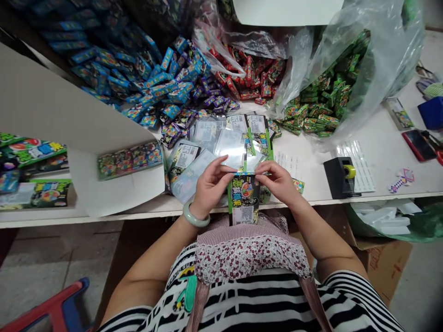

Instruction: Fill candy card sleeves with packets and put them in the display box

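A printed plastic candy packaging sleeve (244,198) in black, green and clear plastic hangs over the table's front edge. My left hand (212,182) pinches the left end of its upper edge between thumb and fingers; a pale green bangle is on that wrist. At the right end of the same edge, my right hand (275,180) pinches with thumb and forefinger. A narrow blue strip shows between the two hands, and I cannot make out what it belongs to. Just beyond lie more flat clear sleeves (230,143), overlapping in a loose pile.
Heaps of small blue boxes (152,83), purple boxes (214,97), red boxes (265,76) and green boxes (332,101) fill the back. A tape dispenser (337,180) stands right, near a phone (418,144). A white box flap (128,196) at left holds a filled pack (131,160).
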